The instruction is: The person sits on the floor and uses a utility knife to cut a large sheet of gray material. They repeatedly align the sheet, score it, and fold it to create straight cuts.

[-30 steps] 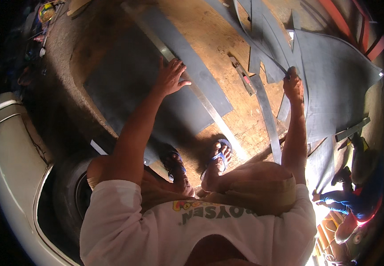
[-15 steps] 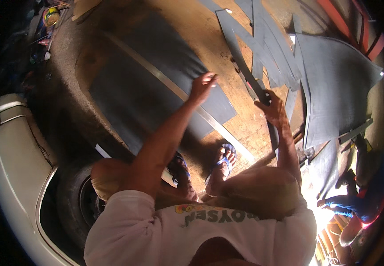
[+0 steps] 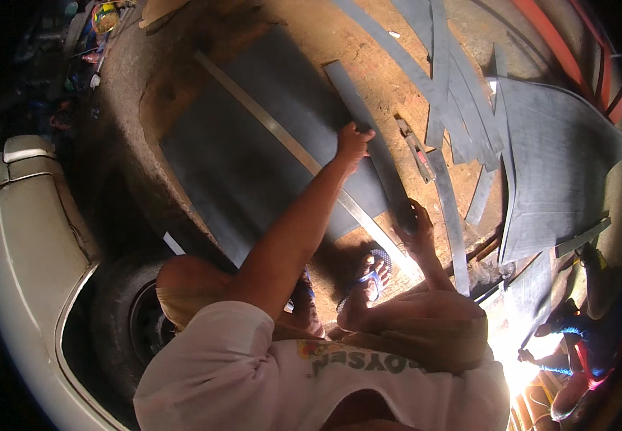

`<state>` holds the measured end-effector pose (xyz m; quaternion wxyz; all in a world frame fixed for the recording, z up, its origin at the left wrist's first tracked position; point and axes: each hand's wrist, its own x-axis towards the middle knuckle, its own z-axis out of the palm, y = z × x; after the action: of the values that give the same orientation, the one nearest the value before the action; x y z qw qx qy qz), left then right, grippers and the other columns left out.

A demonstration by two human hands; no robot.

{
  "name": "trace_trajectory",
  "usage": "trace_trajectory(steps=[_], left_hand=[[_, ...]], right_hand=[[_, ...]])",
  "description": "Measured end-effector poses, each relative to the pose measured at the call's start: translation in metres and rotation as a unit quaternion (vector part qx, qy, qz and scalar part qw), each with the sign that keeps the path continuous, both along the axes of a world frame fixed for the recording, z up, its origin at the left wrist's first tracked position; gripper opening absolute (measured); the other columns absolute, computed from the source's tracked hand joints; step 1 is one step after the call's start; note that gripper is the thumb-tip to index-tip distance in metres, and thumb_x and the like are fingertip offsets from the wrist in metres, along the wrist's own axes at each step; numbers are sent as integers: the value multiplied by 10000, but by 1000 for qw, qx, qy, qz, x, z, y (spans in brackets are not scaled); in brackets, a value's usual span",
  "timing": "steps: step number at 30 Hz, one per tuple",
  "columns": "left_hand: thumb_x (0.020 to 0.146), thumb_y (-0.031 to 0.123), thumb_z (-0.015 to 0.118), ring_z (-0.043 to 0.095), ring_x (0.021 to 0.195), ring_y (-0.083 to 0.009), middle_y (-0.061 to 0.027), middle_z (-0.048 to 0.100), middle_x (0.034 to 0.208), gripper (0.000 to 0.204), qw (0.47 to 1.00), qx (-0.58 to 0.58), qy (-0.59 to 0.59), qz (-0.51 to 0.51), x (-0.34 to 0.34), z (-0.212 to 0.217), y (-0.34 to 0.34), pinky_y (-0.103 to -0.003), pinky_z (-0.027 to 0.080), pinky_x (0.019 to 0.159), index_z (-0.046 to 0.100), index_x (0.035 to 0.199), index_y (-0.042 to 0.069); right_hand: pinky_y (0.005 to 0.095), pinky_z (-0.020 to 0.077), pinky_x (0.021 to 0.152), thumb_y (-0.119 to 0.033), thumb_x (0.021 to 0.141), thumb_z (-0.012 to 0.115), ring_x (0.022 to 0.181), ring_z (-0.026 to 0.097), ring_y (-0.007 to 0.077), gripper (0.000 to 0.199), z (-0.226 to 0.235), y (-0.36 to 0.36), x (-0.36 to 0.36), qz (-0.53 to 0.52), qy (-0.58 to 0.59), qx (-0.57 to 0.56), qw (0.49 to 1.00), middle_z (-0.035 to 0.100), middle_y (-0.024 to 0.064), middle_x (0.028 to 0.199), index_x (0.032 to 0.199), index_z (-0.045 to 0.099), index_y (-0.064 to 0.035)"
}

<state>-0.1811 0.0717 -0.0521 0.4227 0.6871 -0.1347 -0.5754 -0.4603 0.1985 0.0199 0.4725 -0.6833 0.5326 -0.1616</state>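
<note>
Two hands: both are gripping one cut grey strip (image 3: 370,140), lifted slightly off the sheet.
Left hand (image 3: 352,140): closing its fingers round the strip near its middle, arm stretched far forward, likely to steady the long piece as it is being carried.
Right hand (image 3: 415,226): clamping on the near end of the same strip, so the two hands are sitting well apart along its length.
Strip: running from far left to near right, lying just above the right edge of the sheet, between the sheet and the loose strips on the right.
Sheet (image 3: 253,158): lying flat on the sandy ground (image 3: 368,65), dark grey, with a metal ruler (image 3: 282,136) crossing it slantwise, probably serving as a cutting guide.
Cutter (image 3: 415,147): resting on the ground just right of the held strip, apart from both hands.
Pile of strips (image 3: 454,108): lying far right, overlapping a bigger grey sheet (image 3: 562,165).
Feet (image 3: 368,276): in sandals, standing near the sheet's near edge.
Car (image 3: 30,287): standing near left, wheel beside the person.
Containers: a few small ones at far left, too dim to tell their contents.
</note>
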Motion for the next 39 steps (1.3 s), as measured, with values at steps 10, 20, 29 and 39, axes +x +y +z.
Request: trace_trajectory(steps=[10, 20, 29, 39], left_hand=[[887, 266, 832, 569, 1145, -282, -170, 574, 1356, 915, 992, -19, -78, 93, 143, 36, -63, -472, 531, 925, 307, 1598, 29], [851, 501, 815, 310, 1515, -324, -172, 390, 1583, 973, 808, 89, -558, -166, 109, 43, -46, -754, 274, 1139, 341, 1591, 84], [887, 656, 690, 215, 1565, -323, -163, 262, 1668, 952, 775, 43, -609, -167, 125, 9, -22, -786, 154, 1160, 343, 1594, 122], [830, 878, 525, 118, 1605, -331, -151, 189, 1712, 1121, 755, 6, -623, -206, 107, -17, -22, -804, 69, 1157, 264, 1642, 151]], right_hand=[[479, 551, 920, -142, 832, 849, 1120, 632, 440, 1001, 17, -65, 105, 102, -7, -45, 994, 556, 262, 1259, 1626, 243, -87], [570, 467, 1017, -402, 940, 693, 1254, 531, 452, 761, -22, -13, 59, 124, 181, -141, 965, 526, 261, 1365, 1511, 426, 25], [571, 438, 982, -463, 921, 704, 1256, 541, 416, 671, -56, 16, 54, 123, 203, -192, 952, 576, 228, 1337, 1394, 575, -5], [572, 409, 1025, -483, 862, 777, 1261, 545, 370, 707, -71, 47, 3, 2, 204, -176, 963, 600, 164, 1329, 1416, 589, -87]])
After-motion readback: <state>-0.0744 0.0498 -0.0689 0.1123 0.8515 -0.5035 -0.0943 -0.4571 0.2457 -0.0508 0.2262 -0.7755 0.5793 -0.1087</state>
